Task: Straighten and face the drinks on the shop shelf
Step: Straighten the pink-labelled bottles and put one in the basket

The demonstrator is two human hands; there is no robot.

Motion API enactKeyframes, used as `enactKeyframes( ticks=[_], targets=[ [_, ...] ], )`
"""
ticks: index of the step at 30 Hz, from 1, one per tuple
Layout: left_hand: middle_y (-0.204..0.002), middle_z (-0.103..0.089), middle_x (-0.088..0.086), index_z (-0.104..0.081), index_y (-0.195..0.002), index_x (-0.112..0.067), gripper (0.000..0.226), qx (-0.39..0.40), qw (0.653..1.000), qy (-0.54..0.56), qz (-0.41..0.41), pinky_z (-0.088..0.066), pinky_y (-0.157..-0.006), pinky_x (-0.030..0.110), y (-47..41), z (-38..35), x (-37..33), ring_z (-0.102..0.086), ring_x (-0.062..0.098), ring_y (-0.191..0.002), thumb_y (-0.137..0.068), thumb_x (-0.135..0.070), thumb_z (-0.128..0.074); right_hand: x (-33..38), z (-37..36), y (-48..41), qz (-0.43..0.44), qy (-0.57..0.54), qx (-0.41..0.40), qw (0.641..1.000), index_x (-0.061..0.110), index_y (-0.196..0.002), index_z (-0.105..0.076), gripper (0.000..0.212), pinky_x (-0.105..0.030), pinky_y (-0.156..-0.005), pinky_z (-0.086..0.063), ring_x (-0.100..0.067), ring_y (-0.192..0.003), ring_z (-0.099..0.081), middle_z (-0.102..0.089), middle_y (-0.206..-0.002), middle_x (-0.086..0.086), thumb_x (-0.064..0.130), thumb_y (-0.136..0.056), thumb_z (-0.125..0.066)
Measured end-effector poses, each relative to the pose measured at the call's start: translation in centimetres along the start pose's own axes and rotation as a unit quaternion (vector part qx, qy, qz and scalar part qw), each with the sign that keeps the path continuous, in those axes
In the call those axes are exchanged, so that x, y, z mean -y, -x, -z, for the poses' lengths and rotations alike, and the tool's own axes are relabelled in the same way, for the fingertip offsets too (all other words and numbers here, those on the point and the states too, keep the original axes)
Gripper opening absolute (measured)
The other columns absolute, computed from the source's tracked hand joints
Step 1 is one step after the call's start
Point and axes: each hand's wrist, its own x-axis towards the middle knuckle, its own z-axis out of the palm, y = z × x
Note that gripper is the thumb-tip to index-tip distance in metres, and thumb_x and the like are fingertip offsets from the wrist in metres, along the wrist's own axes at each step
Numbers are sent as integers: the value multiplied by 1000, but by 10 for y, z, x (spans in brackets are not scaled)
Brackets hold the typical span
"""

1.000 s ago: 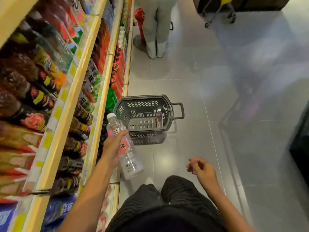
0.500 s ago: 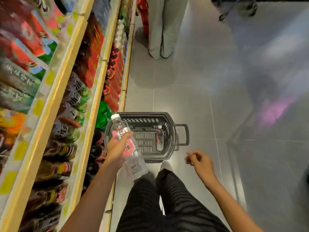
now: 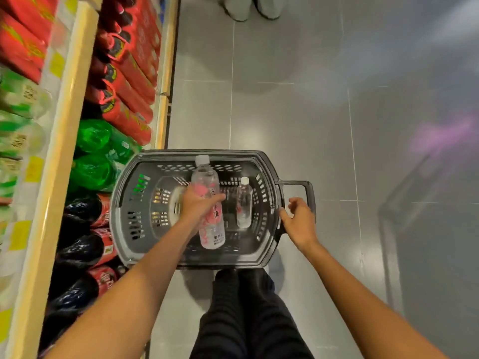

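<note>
The grey tiled floor fills the view from 12 to 5 o'clock, glossy with soft reflections. On it, near the centre, stands a dark grey basket, its handle pointing to 3 o'clock; a small clear bottle lies inside. A pair of pale shoes stands at 12 o'clock. The shelf runs along 7 to 11 o'clock. Its lower tier carries red packs at 11, green bottles at 9 and dark cola bottles at 8; the tier above is blurred.
</note>
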Motion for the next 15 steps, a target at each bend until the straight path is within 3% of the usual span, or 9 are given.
enactKeyframes(
  ticks=[3,6,9,12,15],
  targets=[
    [-110,-59,0,-46,-128,-12,77,10,999,-40,-18,-45,-82,27,-59,-26,38,-58,19,-101,-63,-11,-87,-26,-31,-36,-1,39,-13,999,-3,-135,-40,56,-38,-105,-39,-30,-122,-48,-50,-131,-18,27,-92,-61],
    [-112,-54,1,-44,-131,-11,77,15,997,-70,-1,-41,-84,24,-110,-53,74,-53,17,-106,-66,-10,-86,-44,-54,-58,-12,14,-9,1000,-3,-138,-35,65,-42,-105,-40,-31,-122,-49,-51,-131,-18,32,-91,-63],
    [-105,-53,-1,-46,-124,-10,66,27,995,-93,27,-42,-76,14,-149,-78,99,-52,18,-104,-70,-8,-83,-55,-68,-69,-1,-9,-19,1000,-2,-134,-40,58,-42,-98,-46,-29,-112,-57,-59,-122,-16,29,-90,-63],
    [-108,-50,-2,-46,-130,-7,70,28,996,-83,28,-42,-60,2,-174,-95,118,-48,11,-91,-69,1,-81,-61,-75,-70,15,-27,-43,999,1,-130,-44,51,-40,-94,-49,-26,-106,-60,-62,-116,-12,27,-91,-63],
    [-122,-55,7,-47,-126,-5,67,20,993,-111,37,-39,-84,14,-187,-104,133,-51,17,-103,-69,-2,-83,-61,-76,-67,30,-42,-59,997,8,-119,-49,36,-37,-88,-52,-21,-96,-62,-64,-106,-6,26,-91,-63]
  ],
)
